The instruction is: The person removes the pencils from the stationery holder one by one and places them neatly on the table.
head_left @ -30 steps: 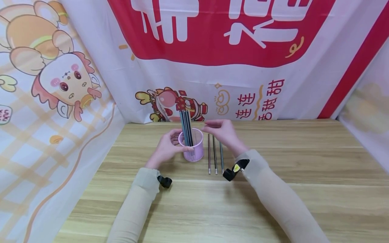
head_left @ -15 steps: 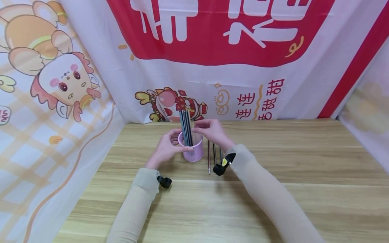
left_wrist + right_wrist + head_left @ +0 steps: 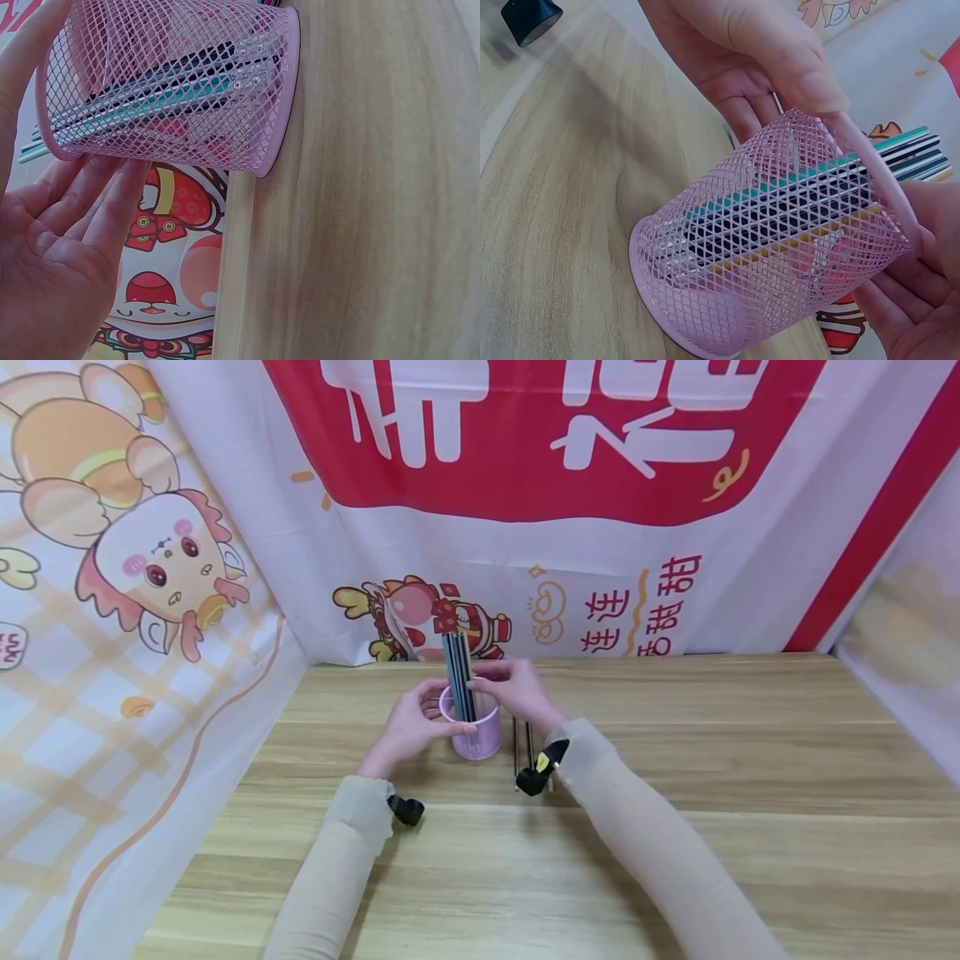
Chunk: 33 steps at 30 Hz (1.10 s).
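My left hand (image 3: 408, 722) holds a pink mesh pencil cup (image 3: 487, 739) upright on the table, its thumb on the near rim and its fingers round the far side. In the cup, a bundle of pencils (image 3: 459, 677) in teal, black, white and yellow leans left, silver ends down. My right hand (image 3: 521, 693) reaches over the rim from the right, fingertips right at the bundle. In the right wrist view its fingers (image 3: 885, 307) lie loosely extended behind the cup. Loose pencils (image 3: 530, 739) lie right of the cup, partly hidden under the right wrist.
The wooden table (image 3: 675, 877) ends at the back against a white and red printed cloth (image 3: 570, 485). Another printed cloth (image 3: 150, 760) hangs along the left side. A small black wrist camera (image 3: 532, 781) hangs below the right cuff.
My right hand has moved left from above the loose pencils to the bundle in the cup, and its wrist now covers more of the loose pencils. My left hand and the cup have stayed put.
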Motion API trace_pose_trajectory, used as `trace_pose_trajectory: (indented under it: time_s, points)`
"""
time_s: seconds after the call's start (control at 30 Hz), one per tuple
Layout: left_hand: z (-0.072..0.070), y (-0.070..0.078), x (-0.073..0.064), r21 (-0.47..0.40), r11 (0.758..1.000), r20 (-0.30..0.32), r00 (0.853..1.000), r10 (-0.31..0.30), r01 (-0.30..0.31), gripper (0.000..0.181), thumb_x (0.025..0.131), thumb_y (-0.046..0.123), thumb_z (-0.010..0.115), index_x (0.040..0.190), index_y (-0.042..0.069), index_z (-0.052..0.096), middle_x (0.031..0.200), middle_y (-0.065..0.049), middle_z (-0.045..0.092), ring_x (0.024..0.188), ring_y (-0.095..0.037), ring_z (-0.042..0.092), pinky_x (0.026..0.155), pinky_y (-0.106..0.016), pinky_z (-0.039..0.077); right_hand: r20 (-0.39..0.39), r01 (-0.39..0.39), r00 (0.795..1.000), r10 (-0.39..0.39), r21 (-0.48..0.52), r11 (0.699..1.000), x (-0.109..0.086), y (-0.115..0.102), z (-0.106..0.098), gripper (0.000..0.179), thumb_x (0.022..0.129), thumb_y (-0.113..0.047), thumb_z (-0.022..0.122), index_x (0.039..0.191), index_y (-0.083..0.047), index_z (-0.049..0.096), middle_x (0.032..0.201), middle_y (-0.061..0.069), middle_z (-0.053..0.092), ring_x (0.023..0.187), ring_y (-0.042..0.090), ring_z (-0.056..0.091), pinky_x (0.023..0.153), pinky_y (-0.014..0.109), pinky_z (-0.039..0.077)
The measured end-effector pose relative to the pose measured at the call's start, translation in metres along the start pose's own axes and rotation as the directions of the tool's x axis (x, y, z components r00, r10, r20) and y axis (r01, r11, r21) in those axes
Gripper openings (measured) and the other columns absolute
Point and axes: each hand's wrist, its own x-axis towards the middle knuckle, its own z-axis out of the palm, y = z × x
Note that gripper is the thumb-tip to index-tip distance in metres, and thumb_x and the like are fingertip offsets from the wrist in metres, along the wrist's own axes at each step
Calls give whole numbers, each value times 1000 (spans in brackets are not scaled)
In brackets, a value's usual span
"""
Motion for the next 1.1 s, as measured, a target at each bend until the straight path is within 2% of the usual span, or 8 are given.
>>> trace_pose_trajectory:
  time_s: [0.33, 0.57, 0.87, 1.1]
  points:
    - [0, -1, 0, 16, 1000, -10, 1000, -10, 10, 78, 77, 12, 92, 142, 0, 50, 136, -19, 58, 123, -33, 58, 109, -44, 45, -21, 7, 1000, -7, 16, 1000, 2, 5, 2, 32, 90, -17, 81, 119, -8, 75, 114, 7, 74, 105, 20, 69, 97, 34, 54]
    - [0, -1, 1, 10, 1000, -4, 1000, -10, 10, 78, 77, 12, 92, 142, 0, 50, 137, -20, 57, 124, -35, 56, 110, -46, 44, -75, -21, 997, 23, 24, 999, 2, 7, 3, 25, 87, -21, 83, 109, -10, 78, 107, 4, 76, 99, 17, 69, 93, 32, 55]
    - [0, -2, 1, 14, 1000, -5, 1000, -10, 10, 77, 77, 10, 91, 142, -1, 50, 137, -20, 57, 125, -35, 57, 110, -46, 44, -128, -43, 991, 46, 26, 999, 0, 5, 1, 26, 86, -29, 84, 107, -15, 79, 107, 0, 76, 103, 17, 67, 95, 37, 53]
    - [-2, -30, 14, 18, 1000, -13, 1000, -17, 17, 81, 77, 13, 92, 145, 5, 49, 140, -15, 56, 127, -31, 55, 111, -43, 43, -160, -20, 987, 26, 39, 999, -2, 2, -1, 25, 88, -27, 82, 108, -11, 79, 102, -1, 75, 99, 17, 67, 89, 36, 55]
